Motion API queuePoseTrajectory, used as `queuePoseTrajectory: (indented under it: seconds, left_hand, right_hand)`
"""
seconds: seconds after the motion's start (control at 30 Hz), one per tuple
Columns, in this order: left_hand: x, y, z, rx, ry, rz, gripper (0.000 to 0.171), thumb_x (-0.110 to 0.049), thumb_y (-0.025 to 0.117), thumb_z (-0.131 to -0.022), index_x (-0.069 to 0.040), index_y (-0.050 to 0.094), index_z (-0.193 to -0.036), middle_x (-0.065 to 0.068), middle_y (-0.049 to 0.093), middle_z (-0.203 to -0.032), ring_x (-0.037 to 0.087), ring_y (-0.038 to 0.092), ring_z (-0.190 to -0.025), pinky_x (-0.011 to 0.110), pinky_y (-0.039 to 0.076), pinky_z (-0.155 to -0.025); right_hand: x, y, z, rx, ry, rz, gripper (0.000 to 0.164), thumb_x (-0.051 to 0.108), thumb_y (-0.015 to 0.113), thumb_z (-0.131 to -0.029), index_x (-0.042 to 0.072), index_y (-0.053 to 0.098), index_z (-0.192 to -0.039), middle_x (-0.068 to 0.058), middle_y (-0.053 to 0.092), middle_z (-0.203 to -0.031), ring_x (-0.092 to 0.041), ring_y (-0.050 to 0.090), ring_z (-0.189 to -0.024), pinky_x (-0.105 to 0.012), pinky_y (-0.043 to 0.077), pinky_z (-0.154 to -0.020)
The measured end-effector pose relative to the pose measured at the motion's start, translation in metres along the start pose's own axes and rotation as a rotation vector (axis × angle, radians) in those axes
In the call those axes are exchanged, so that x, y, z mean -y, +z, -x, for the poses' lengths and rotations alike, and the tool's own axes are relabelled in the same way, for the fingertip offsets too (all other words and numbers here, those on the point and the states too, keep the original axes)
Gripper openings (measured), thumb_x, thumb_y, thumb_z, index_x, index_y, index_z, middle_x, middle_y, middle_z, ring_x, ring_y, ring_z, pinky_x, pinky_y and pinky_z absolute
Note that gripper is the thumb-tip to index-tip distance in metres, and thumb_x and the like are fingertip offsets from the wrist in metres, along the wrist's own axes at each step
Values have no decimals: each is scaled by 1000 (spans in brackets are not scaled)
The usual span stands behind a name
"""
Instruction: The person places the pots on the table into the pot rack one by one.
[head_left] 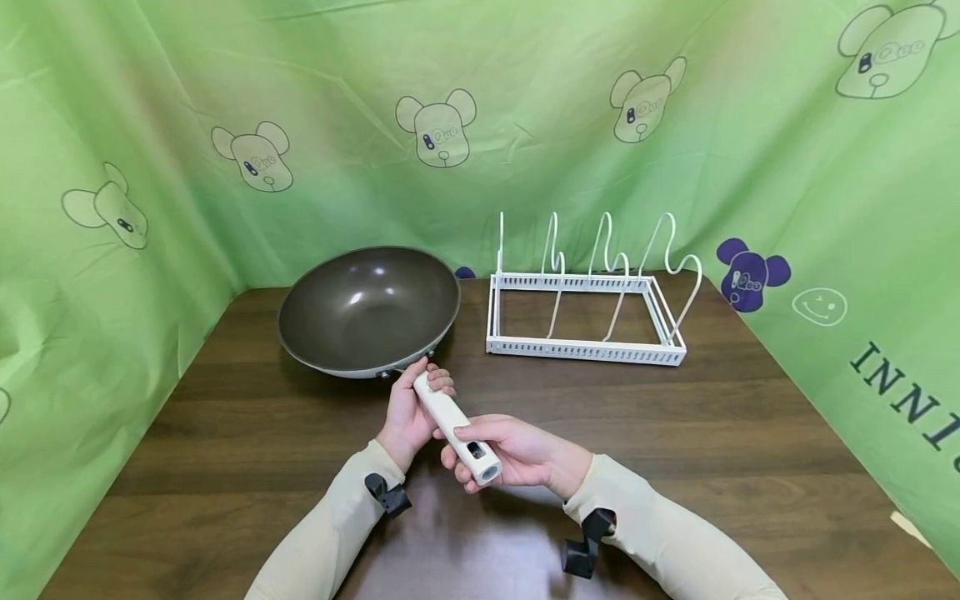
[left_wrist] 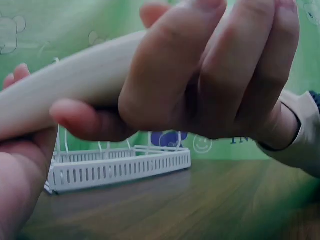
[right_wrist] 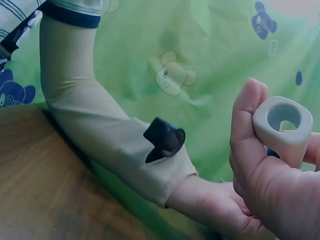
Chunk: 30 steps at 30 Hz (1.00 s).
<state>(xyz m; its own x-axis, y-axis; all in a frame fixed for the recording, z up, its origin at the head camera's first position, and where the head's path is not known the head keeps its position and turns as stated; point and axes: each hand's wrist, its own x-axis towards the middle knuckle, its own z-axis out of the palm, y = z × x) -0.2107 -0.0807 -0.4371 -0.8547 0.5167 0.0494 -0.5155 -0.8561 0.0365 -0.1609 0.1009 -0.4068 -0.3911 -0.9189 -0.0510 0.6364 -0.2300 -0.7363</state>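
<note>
A deep wok with a dark brown inside and a pale outer rim is at the left, its long white handle slanting toward the person. My left hand grips this handle close to the pan. Farther down, my right hand holds it near the butt end, thumb on top and fingers curled beneath. In the left wrist view the handle runs between the left hand and the right hand. The hollow handle end sticks out of the right hand in the right wrist view.
A white metal rack with several upright wavy dividers stands at the back right of the brown wooden table. A green cloth with printed bear heads hangs behind and at both sides. Black camera mounts sit on both sleeves.
</note>
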Motion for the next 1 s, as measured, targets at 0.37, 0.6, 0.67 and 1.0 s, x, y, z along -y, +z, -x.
queuePoseTrajectory:
  seconds: [0.37,0.6,0.67,1.0]
  left_hand:
    - [5,-18,4,295,-83,34,13,-10,44,-105,-3,49,-96,6,51,-81,18,54,-76,33,51,-80]
    - [5,-26,3,424,-119,62,4,-6,50,-103,-2,48,-103,9,52,-90,21,55,-85,32,46,-91]
    - [4,-27,3,446,-131,63,6,-6,51,-103,-2,48,-104,9,51,-91,21,55,-86,31,45,-93]
    - [4,-29,2,465,-153,49,8,-4,53,-101,-2,47,-105,8,51,-91,21,54,-87,31,44,-93]
  right_hand:
    - [0,11,-1,-58,6,-55,12,11,31,-107,5,37,-115,-3,50,-92,-10,52,-76,-20,46,-67]
    - [-2,14,-2,-86,-7,-44,31,20,54,-102,6,32,-119,-3,48,-90,-9,50,-74,-20,45,-66]
    - [-3,14,-2,-88,-13,-34,40,24,63,-97,5,34,-118,-2,47,-90,-8,49,-74,-20,44,-65]
    - [-8,9,-2,-24,-66,26,10,0,42,-102,6,44,-109,-1,49,-87,-8,48,-71,-18,42,-60]
